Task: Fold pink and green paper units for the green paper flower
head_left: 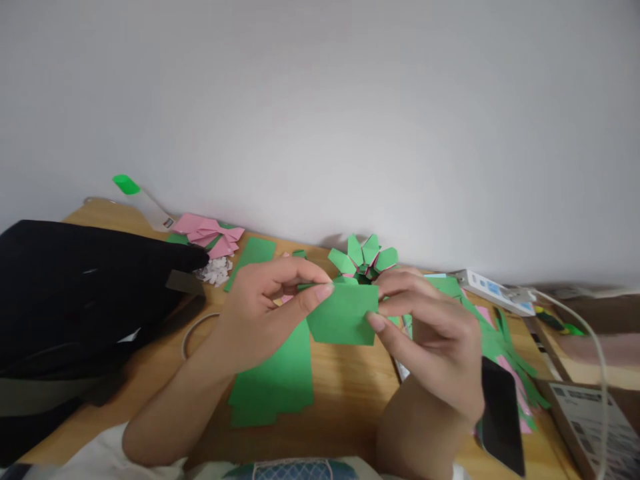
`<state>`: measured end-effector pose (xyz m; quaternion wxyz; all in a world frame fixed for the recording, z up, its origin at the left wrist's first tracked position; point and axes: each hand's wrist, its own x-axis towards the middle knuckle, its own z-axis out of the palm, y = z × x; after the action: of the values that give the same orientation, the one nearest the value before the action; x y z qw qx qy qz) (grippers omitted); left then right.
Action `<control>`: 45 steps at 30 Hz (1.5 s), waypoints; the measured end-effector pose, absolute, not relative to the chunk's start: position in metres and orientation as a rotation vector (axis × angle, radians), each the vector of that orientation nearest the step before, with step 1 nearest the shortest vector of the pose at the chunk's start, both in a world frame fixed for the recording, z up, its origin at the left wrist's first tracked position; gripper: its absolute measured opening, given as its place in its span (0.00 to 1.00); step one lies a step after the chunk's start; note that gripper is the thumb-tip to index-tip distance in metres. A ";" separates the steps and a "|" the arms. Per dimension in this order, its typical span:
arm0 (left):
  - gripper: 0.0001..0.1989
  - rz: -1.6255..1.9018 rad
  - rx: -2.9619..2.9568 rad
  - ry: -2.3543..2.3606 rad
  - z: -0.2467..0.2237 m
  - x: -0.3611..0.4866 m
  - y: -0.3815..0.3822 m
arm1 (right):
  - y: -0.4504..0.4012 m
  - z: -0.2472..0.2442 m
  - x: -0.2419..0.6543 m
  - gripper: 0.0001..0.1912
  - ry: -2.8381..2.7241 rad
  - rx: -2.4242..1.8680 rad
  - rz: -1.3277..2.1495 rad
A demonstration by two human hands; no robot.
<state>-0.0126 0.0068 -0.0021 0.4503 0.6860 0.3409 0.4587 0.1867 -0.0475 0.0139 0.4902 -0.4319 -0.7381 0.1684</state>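
A small green piece of paper [345,317] is held up above the table between both hands. My left hand [273,307] pinches its upper left edge between thumb and index finger. At its right edge, my right hand [433,333] grips it with the thumb in front and fingers behind. Below the left hand lie several green paper sheets [273,380], partly hidden by the wrist. Behind the held paper stands a folded green and pink paper flower [364,257], its lower part covered by the paper and my right hand.
Pink folded papers [210,233] and white scraps [216,271] lie at the back left beside a black cloth item [90,287]. On the right are a power strip [495,292] with a white cable, green and pink paper strips [500,340], and a dark phone [501,413].
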 end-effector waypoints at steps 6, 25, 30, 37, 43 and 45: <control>0.07 1.135 2.109 0.838 0.002 -0.015 0.007 | -0.046 0.013 0.192 0.06 -1.850 -1.115 0.573; 0.07 1.086 2.319 0.708 0.000 -0.016 0.013 | -0.050 0.010 0.190 0.08 -1.738 -1.238 0.416; 0.06 1.197 2.277 0.718 0.001 -0.020 0.014 | -0.053 0.010 0.196 0.10 -1.593 -1.197 0.431; 0.05 1.173 2.214 0.633 0.001 -0.011 0.009 | -0.047 0.009 0.176 0.07 -1.681 -1.123 0.461; 0.07 1.305 2.109 0.759 0.001 -0.023 0.018 | -0.052 0.007 0.192 0.09 -1.594 -1.143 0.409; 0.07 1.412 1.999 0.798 0.001 -0.026 0.019 | -0.052 0.007 0.196 0.09 -1.581 -1.170 0.388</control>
<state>-0.0257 0.0195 0.0008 0.2798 0.7456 0.2977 0.5265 0.1962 -0.0524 0.0070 0.5384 -0.4920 -0.6645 0.1629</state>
